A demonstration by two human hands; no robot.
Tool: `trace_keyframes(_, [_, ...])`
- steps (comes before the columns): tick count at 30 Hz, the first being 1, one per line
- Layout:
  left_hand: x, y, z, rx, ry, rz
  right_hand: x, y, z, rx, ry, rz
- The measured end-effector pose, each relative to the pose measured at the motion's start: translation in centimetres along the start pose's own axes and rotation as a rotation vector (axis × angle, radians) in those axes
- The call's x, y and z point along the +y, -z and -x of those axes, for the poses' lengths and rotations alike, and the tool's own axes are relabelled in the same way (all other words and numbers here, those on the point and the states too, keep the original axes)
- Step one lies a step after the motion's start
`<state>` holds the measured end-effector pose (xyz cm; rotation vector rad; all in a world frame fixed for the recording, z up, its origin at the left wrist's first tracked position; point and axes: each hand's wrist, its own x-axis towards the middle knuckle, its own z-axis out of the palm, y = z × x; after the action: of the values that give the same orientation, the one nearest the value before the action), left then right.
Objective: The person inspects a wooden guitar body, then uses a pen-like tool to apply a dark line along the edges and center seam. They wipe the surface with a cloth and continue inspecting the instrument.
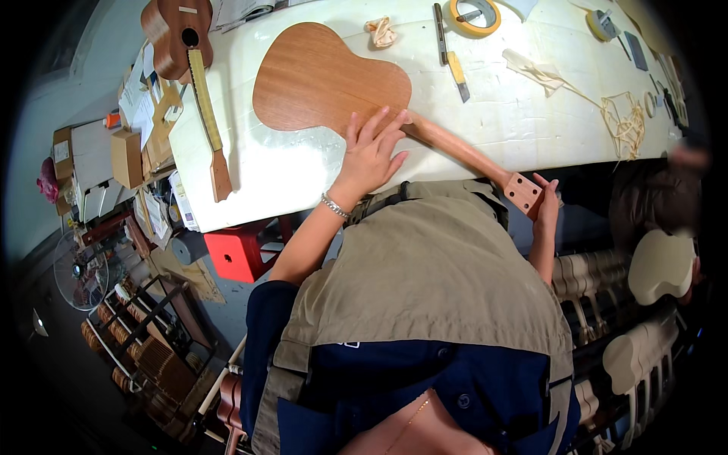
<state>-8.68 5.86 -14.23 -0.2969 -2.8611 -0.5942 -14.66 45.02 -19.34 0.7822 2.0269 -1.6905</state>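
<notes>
A brown wooden ukulele (pixel 326 80) lies back side up on the white table, its neck slanting toward me on the right. Its headstock, with several dark peg holes, reaches past the table's front edge. My left hand (pixel 370 155) rests with spread fingers on the back of the body, close to where the neck joins. Around the far side of the headstock my right hand (pixel 546 205) is closed, gripping its edge. Part of the right hand's fingers is hidden behind the wood.
Another ukulele (pixel 199 76) lies face up at the left. Behind are a crumpled cloth (pixel 381 32), a yellow-handled blade (pixel 458 76), a tape roll (pixel 475 17) and tangled cord (pixel 623 125). A red stool (pixel 235 252) stands below the table. Another person's hand (pixel 688 158) shows at right.
</notes>
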Motion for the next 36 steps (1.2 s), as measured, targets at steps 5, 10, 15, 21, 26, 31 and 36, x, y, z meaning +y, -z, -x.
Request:
trace_keyframes(5, [-2.3, 1.8, 0.4, 0.070, 0.200, -0.103, 0.0, -0.1, 0.0, 0.019, 0.011, 0.011])
trace_keyframes(10, [-2.1, 1.7, 0.2, -0.014, 0.107, -0.056, 0.2, 0.1, -0.4, 0.023, -0.002, 0.004])
trace_keyframes(15, [-3.5, 2.1, 1.3, -0.041, 0.221, -0.135, -0.1, 0.1, -0.2, 0.004, 0.004, -0.001])
trace_keyframes(21, [-6.4, 4.2, 1.7, 0.472, 0.377, -0.308, -0.2, 0.1, 0.5, -0.032, -0.106, -0.396])
trace_keyframes(26, [2.8, 3.6, -3.8, 0.121, -0.124, 0.260, -3.4, 0.9, 2.3, -0.256, -0.089, -0.582])
trace_keyframes(31, [4.2, 2.1, -9.3, -0.239, -0.279, -0.062, -10.8, 1.1, 5.6, -0.600, 0.149, -0.711])
trace_keyframes(36, [1.3, 9.4, -16.6, -0.821, -0.138, 0.104, -19.1, -2.1, 9.8, -0.765, 0.322, -0.930])
